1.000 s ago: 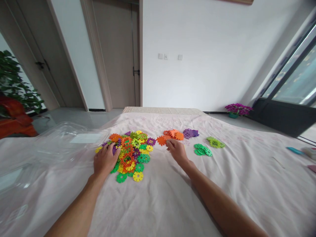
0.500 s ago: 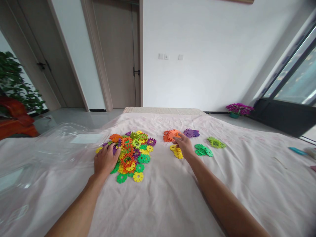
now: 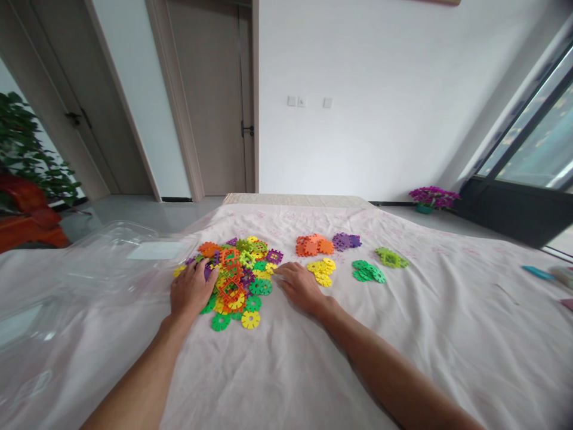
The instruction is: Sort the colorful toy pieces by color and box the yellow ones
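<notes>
A mixed pile of plastic snowflake building discs and square connector pieces (image 3: 233, 280) lies on the cloth in yellow, green, orange and purple. My left hand (image 3: 192, 289) rests on the pile's left side, fingers apart, a purple piece showing beside its thumb. At the right edge of the pile is my right hand (image 3: 301, 288), fingers stretched out, tips at a yellow disc (image 3: 270, 269); whether they touch it I cannot tell. Sorted groups lie to the right: orange pieces (image 3: 313, 245), purple pieces (image 3: 346, 241), yellow discs (image 3: 322, 272), green discs (image 3: 369, 272) and light green squares (image 3: 391, 258).
Clear plastic containers (image 3: 116, 257) stand at the left of the pink-white cloth (image 3: 277, 370). A blue object (image 3: 538, 273) lies at the far right. Beyond are doors, a white wall and a pot of magenta flowers (image 3: 433, 197).
My right hand has moved left and toward me, from the orange group to the pile's right edge. An orange piece now shows at the orange group's right end. My left hand has stayed put.
</notes>
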Demonstrator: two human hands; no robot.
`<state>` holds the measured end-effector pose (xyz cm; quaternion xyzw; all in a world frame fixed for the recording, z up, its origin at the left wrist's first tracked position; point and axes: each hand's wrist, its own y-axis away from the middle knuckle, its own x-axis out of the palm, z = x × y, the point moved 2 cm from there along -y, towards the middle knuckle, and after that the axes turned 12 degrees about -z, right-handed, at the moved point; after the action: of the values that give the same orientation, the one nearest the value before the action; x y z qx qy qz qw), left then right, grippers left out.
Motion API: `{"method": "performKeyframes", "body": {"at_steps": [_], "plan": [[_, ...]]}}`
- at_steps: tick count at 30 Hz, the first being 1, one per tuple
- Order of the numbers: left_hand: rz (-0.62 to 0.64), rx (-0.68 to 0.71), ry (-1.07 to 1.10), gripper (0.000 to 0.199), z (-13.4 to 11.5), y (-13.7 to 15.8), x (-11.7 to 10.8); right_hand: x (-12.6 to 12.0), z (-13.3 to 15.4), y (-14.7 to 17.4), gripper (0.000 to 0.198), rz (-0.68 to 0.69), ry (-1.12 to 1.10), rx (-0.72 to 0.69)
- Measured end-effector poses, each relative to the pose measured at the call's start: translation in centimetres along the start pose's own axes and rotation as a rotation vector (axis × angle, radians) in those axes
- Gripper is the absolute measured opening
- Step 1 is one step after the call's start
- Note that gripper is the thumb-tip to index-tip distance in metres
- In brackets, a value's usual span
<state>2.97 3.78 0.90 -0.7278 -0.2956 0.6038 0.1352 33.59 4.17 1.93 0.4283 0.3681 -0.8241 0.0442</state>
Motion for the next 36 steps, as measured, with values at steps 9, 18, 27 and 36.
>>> {"method": "performKeyframes", "body": {"at_steps": [9, 18, 27, 36], "plan": [[0.002, 0.006, -0.014, 0.052, 0.0, 0.2, 0.1, 1.0, 1.7, -0.3, 0.036, 0.057, 0.062, -0.076], [0.014, -0.008, -0.003, 0.052, 0.0, 0.1, 0.0, 1.3, 1.4, -0.3, 0.015, -0.028, -0.029, 0.039], [0.019, -0.007, 0.003, 0.051, 0.1, 0.0, 0.3, 0.9, 0.5, -0.2, 0.01, -0.036, -0.139, 0.291], [0.006, -0.004, -0.003, 0.051, 0.1, 0.0, 0.2, 0.3, -1.3, -0.4, 0.016, 0.007, -0.125, 0.414]]}}
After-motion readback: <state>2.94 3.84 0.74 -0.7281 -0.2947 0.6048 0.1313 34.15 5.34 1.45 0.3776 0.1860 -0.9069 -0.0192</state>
